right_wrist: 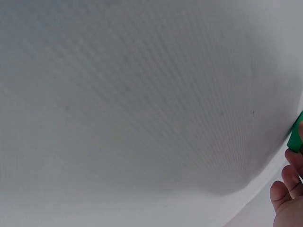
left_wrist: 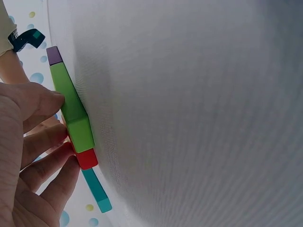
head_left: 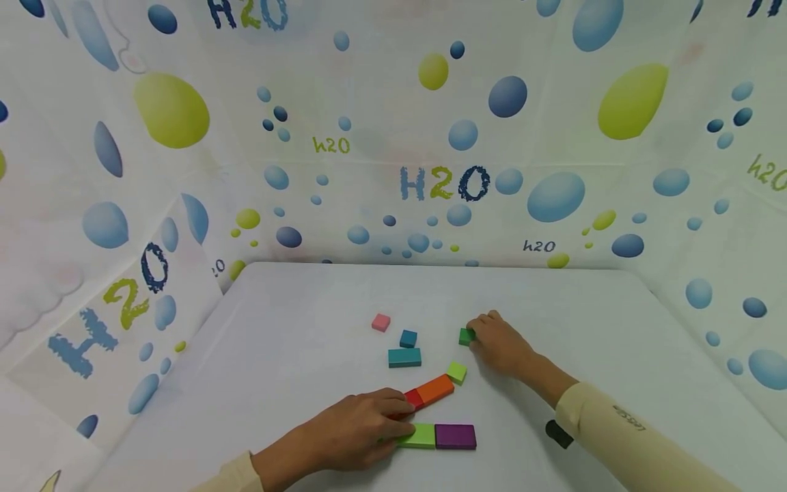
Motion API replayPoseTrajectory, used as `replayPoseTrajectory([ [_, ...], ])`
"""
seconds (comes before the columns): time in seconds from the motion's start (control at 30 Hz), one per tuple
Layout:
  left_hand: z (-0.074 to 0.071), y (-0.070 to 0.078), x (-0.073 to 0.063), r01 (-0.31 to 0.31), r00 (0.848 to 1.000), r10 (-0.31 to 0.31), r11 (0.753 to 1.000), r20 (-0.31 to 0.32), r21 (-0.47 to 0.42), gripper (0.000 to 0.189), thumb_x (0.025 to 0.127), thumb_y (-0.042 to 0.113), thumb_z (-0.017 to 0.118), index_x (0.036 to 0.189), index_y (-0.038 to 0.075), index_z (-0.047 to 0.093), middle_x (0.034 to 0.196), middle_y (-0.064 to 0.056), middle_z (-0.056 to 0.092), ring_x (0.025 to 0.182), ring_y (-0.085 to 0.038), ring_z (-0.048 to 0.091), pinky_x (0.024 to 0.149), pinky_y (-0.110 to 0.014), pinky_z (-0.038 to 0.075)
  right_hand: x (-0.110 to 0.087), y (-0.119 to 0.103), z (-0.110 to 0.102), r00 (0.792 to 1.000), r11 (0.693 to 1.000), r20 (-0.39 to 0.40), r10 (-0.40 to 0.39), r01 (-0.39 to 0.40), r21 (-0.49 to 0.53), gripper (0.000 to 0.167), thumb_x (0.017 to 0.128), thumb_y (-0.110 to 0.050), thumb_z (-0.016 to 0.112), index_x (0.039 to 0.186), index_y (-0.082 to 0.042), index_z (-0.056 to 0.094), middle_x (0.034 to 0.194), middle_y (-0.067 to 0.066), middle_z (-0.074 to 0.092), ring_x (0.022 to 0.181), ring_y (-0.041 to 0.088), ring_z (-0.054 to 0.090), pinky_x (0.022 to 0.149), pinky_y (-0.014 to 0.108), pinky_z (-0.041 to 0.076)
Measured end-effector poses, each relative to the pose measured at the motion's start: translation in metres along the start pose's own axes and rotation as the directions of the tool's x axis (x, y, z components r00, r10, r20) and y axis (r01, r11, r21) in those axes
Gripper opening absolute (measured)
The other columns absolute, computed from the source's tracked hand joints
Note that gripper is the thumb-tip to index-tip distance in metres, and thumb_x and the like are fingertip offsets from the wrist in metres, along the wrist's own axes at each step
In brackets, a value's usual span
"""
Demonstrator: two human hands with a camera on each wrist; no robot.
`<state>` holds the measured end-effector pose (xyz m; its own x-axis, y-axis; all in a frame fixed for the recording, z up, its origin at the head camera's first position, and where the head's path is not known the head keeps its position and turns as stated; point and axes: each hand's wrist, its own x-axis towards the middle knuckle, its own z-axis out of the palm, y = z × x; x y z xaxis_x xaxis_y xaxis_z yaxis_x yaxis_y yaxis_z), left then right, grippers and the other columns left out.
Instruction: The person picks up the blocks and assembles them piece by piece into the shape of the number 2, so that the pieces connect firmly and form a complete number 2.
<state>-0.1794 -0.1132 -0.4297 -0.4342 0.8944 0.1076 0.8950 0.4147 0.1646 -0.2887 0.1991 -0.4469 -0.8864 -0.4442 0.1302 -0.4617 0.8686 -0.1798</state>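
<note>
My left hand [head_left: 356,427] reaches in from the lower left. Its thumb touches a light green rectangular block [head_left: 421,436], while the fingertips rest at a red block [head_left: 415,399] just behind. Against the light green block stands a purple block [head_left: 456,437], end to end; an orange block [head_left: 436,389] continues from the red one, angled up to the right. Farther back, my right hand [head_left: 501,345] pinches a small dark green block [head_left: 465,337], partly hidden by the fingers. The right wrist view catches only the edge of this green block [right_wrist: 296,137] beside the fingertips.
A lime cube [head_left: 456,372] sits by the orange block's far end. Behind are a teal rectangular block [head_left: 404,358], a blue cube [head_left: 408,339] and a pink cube [head_left: 380,322]. The white table [head_left: 307,307] ends at a patterned backdrop [head_left: 381,137].
</note>
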Motion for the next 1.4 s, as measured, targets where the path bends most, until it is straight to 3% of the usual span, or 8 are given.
replayPoseTrajectory([
  [0.23,0.001,0.000,0.000,-0.002,1.000,0.002,1.000,-0.004,-0.002,0.032,0.095,0.021,0.072,0.126,0.024,0.073,0.135,0.003,0.064,0.129,-0.014,0.056,0.099,-0.031,0.053,-0.004,-0.006,-0.002,0.999,0.998,0.002,-0.052,0.052,0.022,0.029,0.094,-0.008,0.069,0.121,0.000,0.065,0.114,0.009,0.067,0.101,0.021,0.052,0.093,0.037,0.052],
  [0.63,-0.001,-0.002,0.001,0.004,1.000,-0.004,1.000,0.006,-0.020,0.033,0.095,0.021,0.072,0.127,0.023,0.073,0.135,0.003,0.064,0.128,-0.014,0.057,0.100,-0.032,0.053,-0.009,-0.016,-0.003,0.997,0.996,0.045,-0.067,0.065,0.055,0.031,0.094,-0.012,0.071,0.123,-0.004,0.066,0.118,0.005,0.066,0.106,0.018,0.051,0.096,0.035,0.052],
  [1.4,-0.001,-0.001,0.004,0.023,1.000,-0.022,0.999,0.015,-0.029,0.032,0.095,0.024,0.072,0.127,0.024,0.073,0.132,0.005,0.066,0.126,-0.014,0.058,0.097,-0.030,0.055,-0.020,-0.016,-0.001,0.990,0.987,0.023,-0.139,0.136,0.081,0.025,0.095,-0.011,0.070,0.119,-0.005,0.067,0.111,0.002,0.066,0.106,0.018,0.052,0.095,0.037,0.054],
])
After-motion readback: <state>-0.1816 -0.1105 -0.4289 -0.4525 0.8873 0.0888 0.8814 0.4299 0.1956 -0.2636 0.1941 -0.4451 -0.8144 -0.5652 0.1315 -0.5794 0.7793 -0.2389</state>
